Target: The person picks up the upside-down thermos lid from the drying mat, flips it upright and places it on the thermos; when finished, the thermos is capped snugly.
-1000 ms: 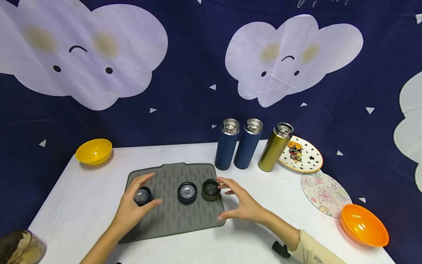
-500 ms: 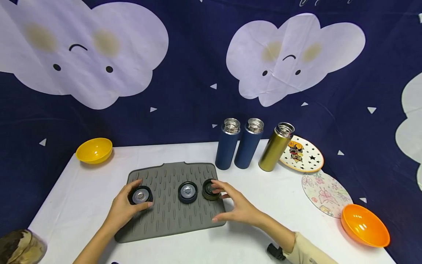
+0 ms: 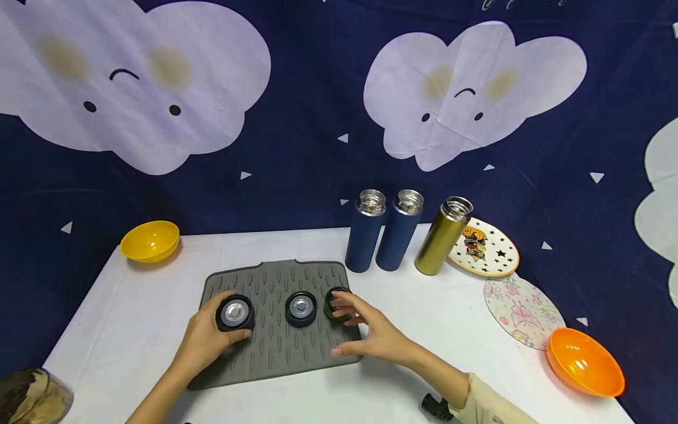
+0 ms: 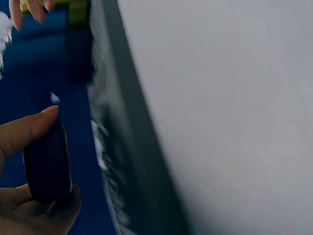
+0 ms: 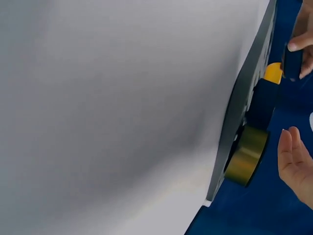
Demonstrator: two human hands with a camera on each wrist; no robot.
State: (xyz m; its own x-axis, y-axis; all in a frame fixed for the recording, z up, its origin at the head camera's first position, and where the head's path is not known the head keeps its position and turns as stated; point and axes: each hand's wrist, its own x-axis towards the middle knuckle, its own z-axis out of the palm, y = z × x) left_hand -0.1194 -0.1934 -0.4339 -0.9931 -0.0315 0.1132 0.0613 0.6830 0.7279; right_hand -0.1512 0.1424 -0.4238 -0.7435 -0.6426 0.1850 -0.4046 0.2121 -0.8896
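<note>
My left hand [image 3: 203,333] grips a dark blue bottle lid [image 3: 235,312] by its sides, thumb and fingers round it, its silver centre facing up. In the left wrist view this lid [image 4: 47,164] is held clear of the grey mat. My right hand [image 3: 378,335] hovers with spread fingers over the olive-gold lid [image 3: 338,313], which the fingers partly hide in the head view. In the right wrist view a gap shows between the fingers and the gold lid [image 5: 247,155]. Another dark blue lid [image 3: 301,308] lies on the ridged grey mat [image 3: 275,350] between the hands.
Two blue bottles [image 3: 364,238] and a gold bottle [image 3: 441,241] stand lidless behind the mat. A star-patterned plate [image 3: 500,244], a floral round mat [image 3: 521,309] and an orange bowl [image 3: 585,362] are on the right. A yellow bowl [image 3: 150,241] sits back left.
My left hand has closed round the left blue lid, raised it and moved it slightly right. The right hand has moved left over the gold lid.
</note>
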